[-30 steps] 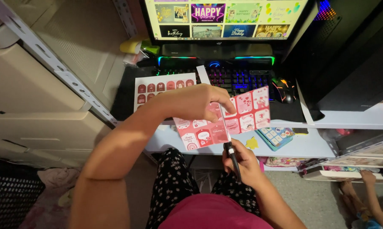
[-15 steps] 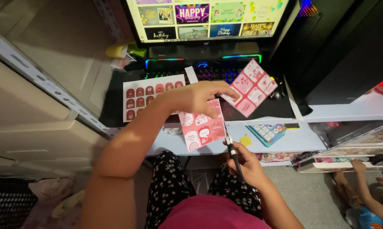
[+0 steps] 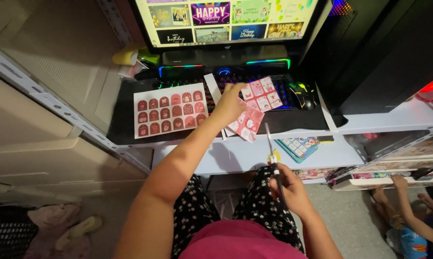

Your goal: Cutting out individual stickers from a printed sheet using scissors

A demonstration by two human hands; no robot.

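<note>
We had our left hand (image 3: 230,104) out over the table (image 3: 293,122), fingers pinched on a pink printed paper sheet of small card shapes (image 3: 249,121), which hung just past the front edge of the black desk mat. Our right hand (image 3: 289,186) was closed around the dark handles of a slim pair of scissors (image 3: 272,156), blades pointing up toward the sheet's lower corner but not yet biting, as far as we could judge. A second pink piece (image 3: 261,94) lay on the backlit keyboard (image 3: 235,82), just beside our fingers. To the left, flat on the mat, sat a white sheet with rows of dark red tag shapes (image 3: 170,115). To cut well here, we reckoned the sheet wanted holding taut and level, thumb clear of the blade line, with the paper fed into the blades rather than chased. The monitor (image 3: 226,19) glowed above.
</note>
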